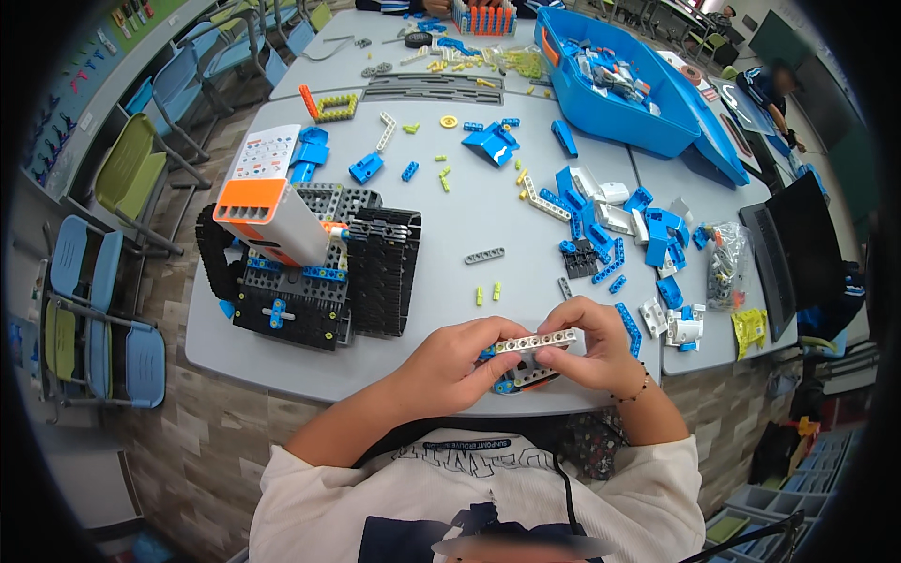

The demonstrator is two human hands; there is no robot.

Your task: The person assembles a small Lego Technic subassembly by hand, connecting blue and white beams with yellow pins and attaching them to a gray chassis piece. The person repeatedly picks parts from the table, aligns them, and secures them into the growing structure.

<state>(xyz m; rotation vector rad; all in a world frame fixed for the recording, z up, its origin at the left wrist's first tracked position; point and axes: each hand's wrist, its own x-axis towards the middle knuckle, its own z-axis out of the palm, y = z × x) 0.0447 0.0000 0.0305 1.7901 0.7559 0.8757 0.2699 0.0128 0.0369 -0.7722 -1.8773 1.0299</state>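
Near the table's front edge, both my hands grip one small assembly of building pieces. Its top is a white perforated beam (535, 342), with blue, grey and orange parts showing below it. My left hand (476, 355) pinches the left end, thumb in front. My right hand (593, 349) closes round the right end, thumb against the beam's front. Fingers hide part of the assembly. Two lime-green connector pegs (488, 295) lie just beyond my hands, and a grey beam (485, 255) rests farther back. To the right is an angled blue beam (628, 330).
A tracked model (314, 263) with an orange-and-white block stands at left. Loose blue and white pieces (601, 216) crowd the right, near a clear parts bag (729, 267) and laptop (798, 244). A blue bin (610, 117) of parts sits behind. Another person's hands are at the far edge.
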